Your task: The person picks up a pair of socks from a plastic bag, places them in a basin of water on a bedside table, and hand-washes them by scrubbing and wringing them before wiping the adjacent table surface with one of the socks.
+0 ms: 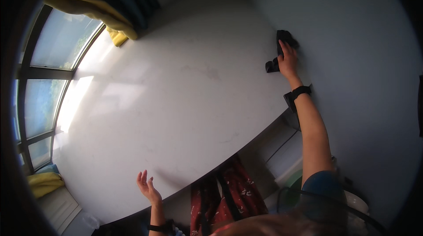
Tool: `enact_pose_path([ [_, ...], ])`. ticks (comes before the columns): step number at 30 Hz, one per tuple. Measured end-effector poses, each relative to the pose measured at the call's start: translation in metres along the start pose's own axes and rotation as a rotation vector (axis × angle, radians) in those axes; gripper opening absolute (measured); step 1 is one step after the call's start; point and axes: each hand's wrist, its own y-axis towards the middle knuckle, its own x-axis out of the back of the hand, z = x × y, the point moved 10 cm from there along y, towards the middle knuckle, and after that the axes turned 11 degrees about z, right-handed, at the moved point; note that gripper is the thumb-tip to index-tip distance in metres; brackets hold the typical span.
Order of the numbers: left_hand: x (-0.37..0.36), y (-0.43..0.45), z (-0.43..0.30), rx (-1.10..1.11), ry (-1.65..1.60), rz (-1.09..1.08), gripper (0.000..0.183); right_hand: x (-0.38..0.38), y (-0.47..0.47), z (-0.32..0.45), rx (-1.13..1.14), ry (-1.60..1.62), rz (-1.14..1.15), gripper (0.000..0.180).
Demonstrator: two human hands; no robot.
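My right hand (288, 61) reaches to the far right of a white tabletop (172, 104), its fingers resting on or just over a black object (286, 39) beside the wall. What that object is cannot be made out, nor whether the fingers grip it. Touching or close to the thumb side is a smaller black object (272, 65). A black band circles the right wrist, with another dark item (289, 101) at the table edge beside it. Over the near edge of the table, my left hand (147, 185) is raised with fingers apart and nothing in it.
A window (49, 104) with yellow and dark curtains (115, 5) borders the left side. A plain wall (357, 71) rises at the right. Below the near edge are a cable (281, 146), a green container (293, 186) and a white container (357, 201). Red patterned cloth (243, 186) covers my legs.
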Motion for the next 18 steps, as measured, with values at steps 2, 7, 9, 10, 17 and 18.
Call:
enact_pose_path([
  [2, 0.005, -0.007, -0.004, -0.014, 0.034, 0.009, 0.046, -0.042, 0.005, -0.012, -0.198, -0.161, 0.105, 0.05],
  [7, 0.008, -0.021, -0.007, -0.028, 0.075, 0.0, 0.046, -0.078, -0.091, 0.224, 0.302, 0.105, 0.204, 0.049],
  [9, -0.011, -0.017, -0.011, -0.034, 0.05, 0.052, 0.045, -0.093, -0.176, 0.309, 0.601, 0.211, 0.289, 0.04],
  [10, -0.021, -0.015, -0.016, -0.047, 0.038, 0.077, 0.046, -0.097, -0.222, 0.34, 0.767, 0.269, 0.35, 0.039],
  [17, -0.019, -0.024, -0.021, -0.042, 0.091, 0.119, 0.047, -0.07, -0.259, 0.288, 0.899, 0.33, 0.308, 0.025],
  [18, -0.012, -0.029, -0.019, -0.039, 0.12, 0.117, 0.047, -0.061, -0.223, 0.241, 0.694, 0.254, 0.246, 0.027],
])
